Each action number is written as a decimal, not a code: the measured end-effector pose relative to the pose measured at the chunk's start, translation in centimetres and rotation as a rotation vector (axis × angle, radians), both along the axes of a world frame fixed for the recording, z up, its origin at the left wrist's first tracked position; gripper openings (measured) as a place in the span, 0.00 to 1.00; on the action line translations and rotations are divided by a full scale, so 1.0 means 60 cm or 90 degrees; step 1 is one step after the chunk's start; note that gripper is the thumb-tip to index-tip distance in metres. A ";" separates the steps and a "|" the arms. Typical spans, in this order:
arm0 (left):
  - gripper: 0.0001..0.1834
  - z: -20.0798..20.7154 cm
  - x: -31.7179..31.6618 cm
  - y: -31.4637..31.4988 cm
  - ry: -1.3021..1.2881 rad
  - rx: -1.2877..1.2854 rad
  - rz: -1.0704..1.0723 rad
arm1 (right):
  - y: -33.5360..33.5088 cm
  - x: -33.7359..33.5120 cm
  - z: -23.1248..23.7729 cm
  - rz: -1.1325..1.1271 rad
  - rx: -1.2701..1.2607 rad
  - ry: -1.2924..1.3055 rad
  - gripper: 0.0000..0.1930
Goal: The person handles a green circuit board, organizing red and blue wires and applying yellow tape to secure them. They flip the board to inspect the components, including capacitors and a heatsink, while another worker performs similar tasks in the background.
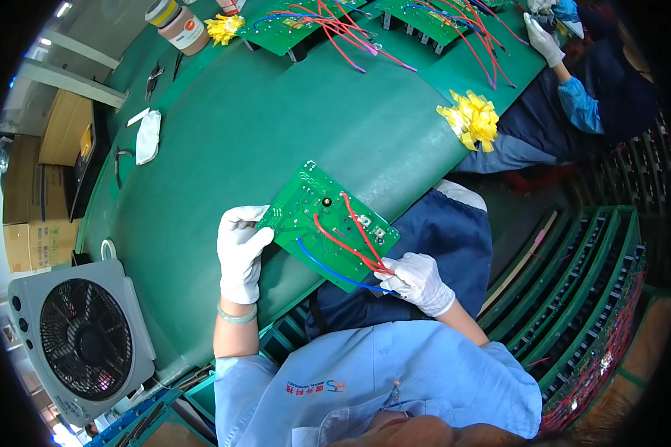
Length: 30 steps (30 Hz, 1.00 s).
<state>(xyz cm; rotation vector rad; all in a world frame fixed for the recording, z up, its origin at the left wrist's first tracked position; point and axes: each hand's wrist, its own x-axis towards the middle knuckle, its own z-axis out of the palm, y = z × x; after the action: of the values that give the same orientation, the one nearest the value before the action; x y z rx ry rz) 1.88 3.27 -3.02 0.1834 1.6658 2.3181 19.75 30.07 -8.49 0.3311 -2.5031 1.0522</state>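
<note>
Both my hands wear white gloves and hold a green circuit board (pixel 291 237) tilted over the table's near edge. My left hand (pixel 242 249) pinches the board's left corner between thumb and fingers. At the lower right, my right hand (pixel 417 281) is closed around the ends of two red wires (pixel 348 244) and a blue wire (pixel 328 270) that rise from the board. Whether those fingers also touch the board's edge I cannot tell. A round black part with a brassy centre (pixel 326 202) sits near the board's middle.
The green tabletop (pixel 276 112) carries more wired boards (pixel 298 26), yellow tape bundles (pixel 471 121), a jar (pixel 183 30) and a white glove-like cloth (pixel 148 137). A box fan (pixel 86 339) stands left. Racks of boards (pixel 574 298) stand right. A co-worker's gloved hand (pixel 544 41) is far right.
</note>
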 end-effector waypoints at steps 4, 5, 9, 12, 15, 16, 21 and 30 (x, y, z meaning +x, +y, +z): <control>0.22 -0.004 0.000 -0.006 0.037 -0.026 -0.030 | 0.002 0.004 0.001 -0.002 0.007 -0.001 0.18; 0.21 -0.001 0.001 -0.003 0.046 -0.025 -0.034 | 0.004 0.005 0.005 0.001 0.005 0.001 0.18; 0.20 0.014 0.005 0.009 0.080 0.010 -0.049 | 0.009 0.012 0.002 0.028 -0.007 -0.009 0.20; 0.19 0.015 0.008 0.013 0.094 0.024 -0.059 | 0.018 0.011 0.022 0.021 -0.170 -0.076 0.22; 0.19 0.016 0.011 0.013 0.119 0.002 -0.086 | 0.016 0.001 0.045 0.003 -0.256 -0.044 0.14; 0.19 0.017 0.012 0.013 0.132 -0.009 -0.097 | 0.009 0.002 0.040 -0.016 -0.256 -0.040 0.12; 0.19 0.010 0.006 0.003 0.152 0.001 -0.115 | -0.026 0.002 0.027 -0.069 -0.286 -0.008 0.07; 0.17 0.011 0.001 0.000 0.179 0.044 -0.155 | -0.025 0.010 0.043 -0.041 -0.267 -0.009 0.04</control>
<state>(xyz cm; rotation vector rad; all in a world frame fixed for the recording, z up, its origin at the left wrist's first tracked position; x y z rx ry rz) 1.92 3.29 -2.35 0.7156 1.5812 2.2436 20.36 28.58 -5.90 0.1168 -2.2119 1.5121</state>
